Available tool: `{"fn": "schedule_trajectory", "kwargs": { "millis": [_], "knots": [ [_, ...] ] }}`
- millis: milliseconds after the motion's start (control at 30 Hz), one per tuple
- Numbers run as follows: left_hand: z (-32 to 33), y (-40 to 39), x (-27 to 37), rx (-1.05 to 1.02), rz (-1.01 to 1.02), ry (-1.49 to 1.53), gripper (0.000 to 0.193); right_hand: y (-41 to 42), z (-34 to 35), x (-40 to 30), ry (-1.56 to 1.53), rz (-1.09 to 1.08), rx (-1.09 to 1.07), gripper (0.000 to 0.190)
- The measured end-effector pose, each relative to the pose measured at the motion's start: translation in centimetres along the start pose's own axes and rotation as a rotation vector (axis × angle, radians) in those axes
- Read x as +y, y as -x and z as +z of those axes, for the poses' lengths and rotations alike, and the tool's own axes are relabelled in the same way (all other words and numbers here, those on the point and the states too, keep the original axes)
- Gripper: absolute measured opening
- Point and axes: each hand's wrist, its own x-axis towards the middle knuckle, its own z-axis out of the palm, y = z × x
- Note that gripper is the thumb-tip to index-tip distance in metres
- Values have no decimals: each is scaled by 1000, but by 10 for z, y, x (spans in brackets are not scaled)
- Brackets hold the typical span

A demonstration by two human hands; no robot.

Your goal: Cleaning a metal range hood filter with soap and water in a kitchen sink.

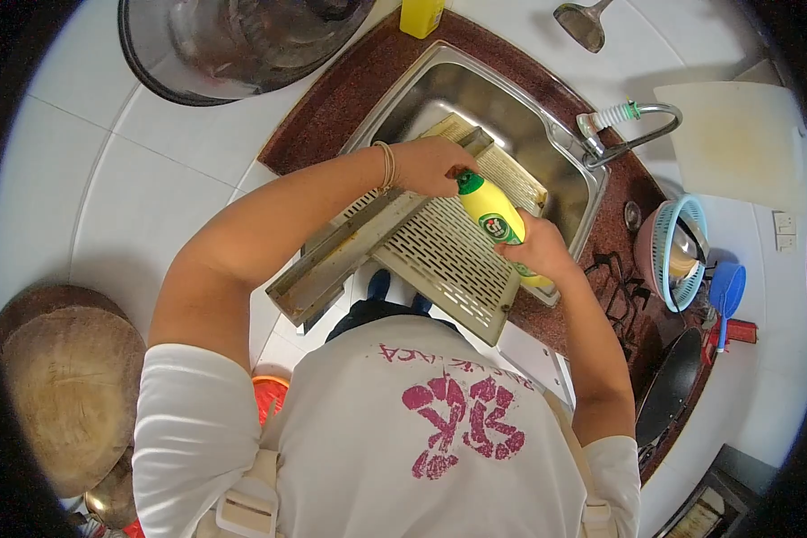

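Observation:
Both my hands are on a yellow Cif cleaner bottle (pixel 492 210), which is tilted over slotted metal panels. My right hand (pixel 541 247) grips the lower body of the bottle. At its upper end, the fingers of my left hand (pixel 430 165) are closed around the green cap (pixel 469 181). Below the bottle, a stained slotted metal panel (pixel 437 262) reaches over the sink's front edge towards my body. Another slotted panel (pixel 521 181) lies inside the stainless steel sink (pixel 595 208). A long, grimy metal channel (pixel 343 255) runs beneath my left forearm.
A curved faucet (pixel 672 124) with a white sleeve stands at the sink's right. Beyond it are a blue plastic basket (pixel 690 208), a gas stove grate (pixel 615 296) and a dark pan (pixel 672 383). A yellow container (pixel 421 17) stands behind the sink.

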Motion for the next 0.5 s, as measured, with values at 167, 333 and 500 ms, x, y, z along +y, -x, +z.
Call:
{"fn": "schedule_trajectory", "kwargs": {
  "millis": [167, 333, 500],
  "knots": [
    [6, -4, -22, 37, 110, -44, 30, -1, -2, -6, 24, -4, -19, 43],
    [-1, -13, -29, -100, 79, -185, 28, -1, -2, -4, 58, -28, -12, 41],
    [7, -17, -26, -199, 102, -346, 32, -3, -7, -17, 126, -114, -63, 36]
  ]
}}
